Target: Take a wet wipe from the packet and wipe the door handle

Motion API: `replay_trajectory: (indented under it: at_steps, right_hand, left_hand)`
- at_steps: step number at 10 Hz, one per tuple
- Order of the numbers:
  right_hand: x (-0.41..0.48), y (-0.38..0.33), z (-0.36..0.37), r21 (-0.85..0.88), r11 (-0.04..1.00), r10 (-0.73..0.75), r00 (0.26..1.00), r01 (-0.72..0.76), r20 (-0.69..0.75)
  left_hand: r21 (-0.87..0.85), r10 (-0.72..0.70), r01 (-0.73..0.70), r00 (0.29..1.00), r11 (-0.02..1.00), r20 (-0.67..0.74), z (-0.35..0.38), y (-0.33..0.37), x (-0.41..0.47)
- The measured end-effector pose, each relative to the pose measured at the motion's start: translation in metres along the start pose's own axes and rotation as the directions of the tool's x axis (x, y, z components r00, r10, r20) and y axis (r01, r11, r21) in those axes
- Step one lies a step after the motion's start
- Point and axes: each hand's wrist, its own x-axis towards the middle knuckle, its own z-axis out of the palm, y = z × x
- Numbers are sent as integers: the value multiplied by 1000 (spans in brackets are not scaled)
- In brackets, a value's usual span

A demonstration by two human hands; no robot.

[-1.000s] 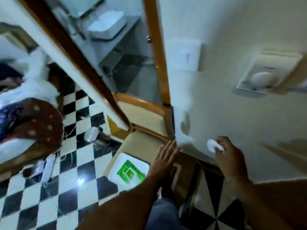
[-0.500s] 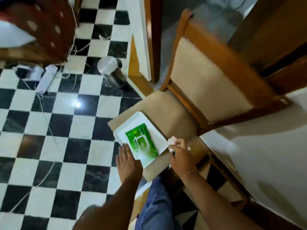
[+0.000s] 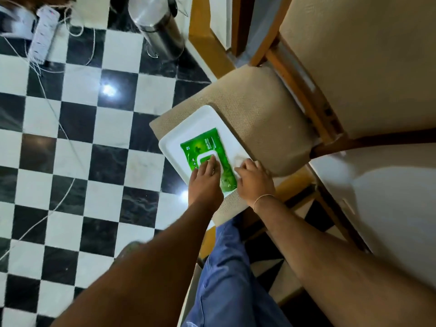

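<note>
A green wet wipe packet [image 3: 207, 147] with a white flip lid lies on a white tray [image 3: 188, 128] on the beige chair seat [image 3: 254, 114]. My left hand [image 3: 206, 178] rests on the packet, its straight fingers touching the lid. My right hand [image 3: 253, 180] is at the tray's right edge, fingers curled down onto a crumpled white wet wipe [image 3: 238, 160] that touches the tray. The door handle is out of view.
The wooden chair's padded back [image 3: 354, 67] rises to the right. A steel bin [image 3: 158, 29] stands on the black-and-white checkered floor [image 3: 82, 138], with a white power strip [image 3: 43, 34] and loose cords at the far left. My blue trouser leg [image 3: 226, 279] is below.
The view swung down from the wall and door to the chair. My right hand brought the wipe down to the tray; my left hand moved from beside the tray onto the packet lid.
</note>
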Motion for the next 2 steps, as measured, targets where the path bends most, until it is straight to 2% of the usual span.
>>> replay_trajectory:
  at_steps: [1,2]
  right_hand:
    - [-15,7,-23,78,995,66,997,-62,-39]
    - [-57,23,-51,136,982,154,978,-135,-143]
  left_hand:
    - [16,-43,42,997,999,60,-16,13,2]
    - [24,-84,83,994,996,71,-45,30,-6]
